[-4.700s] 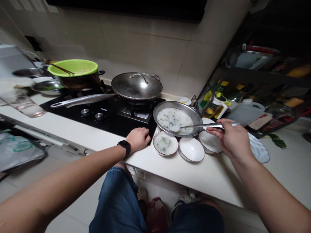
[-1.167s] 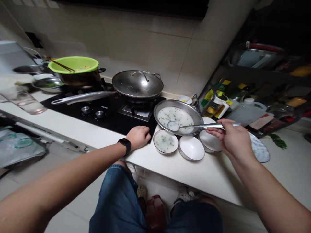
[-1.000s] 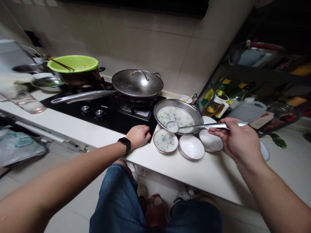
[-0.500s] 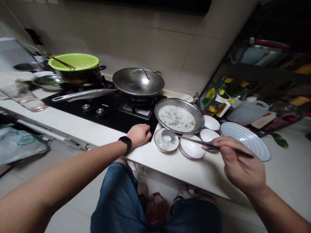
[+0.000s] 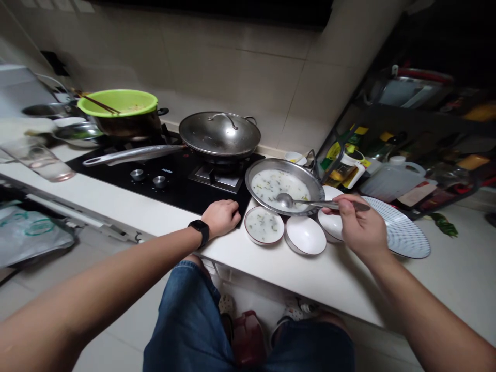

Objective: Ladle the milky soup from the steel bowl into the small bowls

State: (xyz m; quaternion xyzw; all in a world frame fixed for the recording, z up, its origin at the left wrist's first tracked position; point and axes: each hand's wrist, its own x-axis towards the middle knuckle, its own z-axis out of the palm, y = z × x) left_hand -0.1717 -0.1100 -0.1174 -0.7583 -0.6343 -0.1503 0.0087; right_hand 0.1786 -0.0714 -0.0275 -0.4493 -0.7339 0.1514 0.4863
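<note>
My right hand (image 5: 362, 227) grips the handle of a metal ladle (image 5: 285, 200). The ladle's bowl rests at the surface of a white soup with green bits, inside a wide metal basin (image 5: 253, 190). In front of the basin stands a small bowl of the same soup (image 5: 264, 226). Next to it are an empty white bowl (image 5: 306, 235) and another white bowl (image 5: 330, 223), partly behind my right hand; one more bowl (image 5: 329, 193) sits behind. My left hand (image 5: 221, 217), with a black watch on the wrist, rests with curled fingers at the cooktop's corner, holding nothing visible.
A lidded wok (image 5: 219, 135) with a long handle sits on the black cooktop (image 5: 174, 188). Behind left, a green basin (image 5: 120, 101) with chopsticks tops a pot. A glass (image 5: 50, 164) is at far left. A patterned plate (image 5: 406, 227) and a bottle rack stand at right.
My right hand has moved the ladle from the soup-filled small bowl back and up into the metal basin. My left hand stays in place.
</note>
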